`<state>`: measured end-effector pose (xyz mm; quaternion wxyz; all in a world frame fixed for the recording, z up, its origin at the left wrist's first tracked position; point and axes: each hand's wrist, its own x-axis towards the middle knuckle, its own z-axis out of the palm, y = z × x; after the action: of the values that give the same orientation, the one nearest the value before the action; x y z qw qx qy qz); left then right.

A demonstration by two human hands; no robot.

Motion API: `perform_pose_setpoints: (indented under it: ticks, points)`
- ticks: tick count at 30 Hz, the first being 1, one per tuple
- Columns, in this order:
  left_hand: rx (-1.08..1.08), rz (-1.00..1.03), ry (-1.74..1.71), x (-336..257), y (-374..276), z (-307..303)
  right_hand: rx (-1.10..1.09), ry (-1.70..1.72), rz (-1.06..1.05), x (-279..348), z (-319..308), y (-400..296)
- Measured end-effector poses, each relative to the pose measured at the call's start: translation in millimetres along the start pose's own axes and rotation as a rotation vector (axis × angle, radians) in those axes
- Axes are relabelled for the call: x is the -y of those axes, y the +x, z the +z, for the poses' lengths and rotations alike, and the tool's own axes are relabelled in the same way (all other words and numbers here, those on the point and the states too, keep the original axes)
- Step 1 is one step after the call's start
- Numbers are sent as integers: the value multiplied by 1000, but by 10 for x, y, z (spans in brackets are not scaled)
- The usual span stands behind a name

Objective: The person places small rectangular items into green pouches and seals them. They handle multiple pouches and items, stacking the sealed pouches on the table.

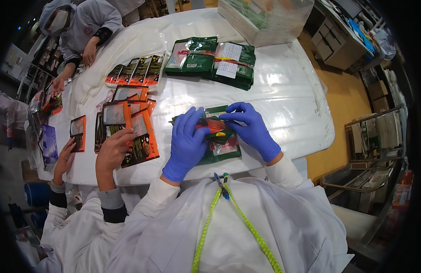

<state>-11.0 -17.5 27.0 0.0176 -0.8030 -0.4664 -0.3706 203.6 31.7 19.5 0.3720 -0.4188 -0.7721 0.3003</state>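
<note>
My left hand (188, 146), in a blue-violet glove, holds the left side of a green plastic pouch (220, 133) with a red-orange printed band, its thumb lying over the front. My right hand (254, 130), gloved the same, pinches that pouch near its upper right edge. The pouch looks bent or tilted between my fingers, and the left fingers hide part of it. Under it, flat on the white-covered table (285, 102), lies at least one more green pouch (222, 155) with a transparent window. Farther back rest stacks of green pouches (193, 61), some with white printed sheets (227, 68) on top.
At my left, a co-worker's bare hands (113, 150) handle black-and-orange pouches (140, 146). More such pouches (138, 70) lie in a row behind. Another co-worker (89, 30) stands across the table. A plastic-lined crate (265, 24) sits at the back; a purple box (50, 145) stands far left.
</note>
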Motion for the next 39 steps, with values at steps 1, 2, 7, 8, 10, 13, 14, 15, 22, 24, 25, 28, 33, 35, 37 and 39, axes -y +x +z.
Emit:
perform_pose_setpoints:
  ticks: [1,2,7,8,10,13,14,15,22,24,25,28,33,35,37,39]
  points:
    - [2,-3,0,8,-4,2,94,181,93,68,-73,-22]
    - [3,-5,0,17,-4,6,189,363,186,122,-123,-23]
    - [-75,7,-130,108,-189,135,55,124,301,83,-93,82]
    - [-54,13,-95,105,-200,144,106,-81,263,27,-55,93]
    - [-13,24,-25,49,-143,102,151,-239,205,-40,3,74]
    - [13,-22,23,-8,-20,3,-19,89,12,-29,46,10]
    - [19,-7,15,11,-38,17,41,289,123,-8,13,-10]
    - [25,8,7,40,-73,50,100,488,234,72,-67,-18]
    - [10,17,-17,61,-155,104,7,-177,146,-94,41,85]
    - [11,22,1,18,-74,43,-3,-249,71,-43,42,68]
    - [11,23,11,6,-49,25,-3,-123,39,8,27,56]
    - [9,-10,35,9,-54,48,46,177,57,111,-33,23]
    - [24,30,13,73,-135,99,40,300,29,123,-61,53]
    - [29,29,15,74,-144,84,65,477,226,197,-83,51]
    - [32,37,19,59,-136,73,46,443,275,196,-94,64]
    - [5,41,28,61,-142,88,-12,201,170,69,-62,103]
